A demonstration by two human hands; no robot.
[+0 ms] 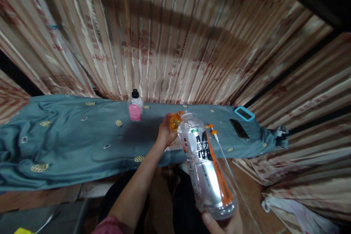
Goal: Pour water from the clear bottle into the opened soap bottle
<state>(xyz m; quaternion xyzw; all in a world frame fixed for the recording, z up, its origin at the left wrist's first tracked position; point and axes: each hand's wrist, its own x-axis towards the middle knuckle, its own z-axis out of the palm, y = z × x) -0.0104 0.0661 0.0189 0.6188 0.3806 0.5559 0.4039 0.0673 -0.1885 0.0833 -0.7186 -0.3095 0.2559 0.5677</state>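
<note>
My left hand (pixel 166 134) is wrapped round a small translucent amber bottle (pixel 174 122) with an orange rim. My right hand (pixel 223 225) grips a large clear plastic drink bottle (pixel 204 164) near its base. That drink bottle has a silver, black and orange label, is tilted, and its uncapped neck lies beside the amber bottle's orange rim. Whether the two mouths touch I cannot tell. To the right, an orange-and-white nozzle piece (pixel 214 132) with a long thin white tube rests at the cloth, and the tube runs down past the table edge.
A bottle with a pink label and black cap (pixel 135 108) stands on the patterned teal cloth (pixel 82 135). Towards the right lie a dark phone (pixel 239 128) and a blue-rimmed device (pixel 244 113). Beige printed curtains (pixel 164 44) hang behind. A white bag (pixel 290 208) sits lower right.
</note>
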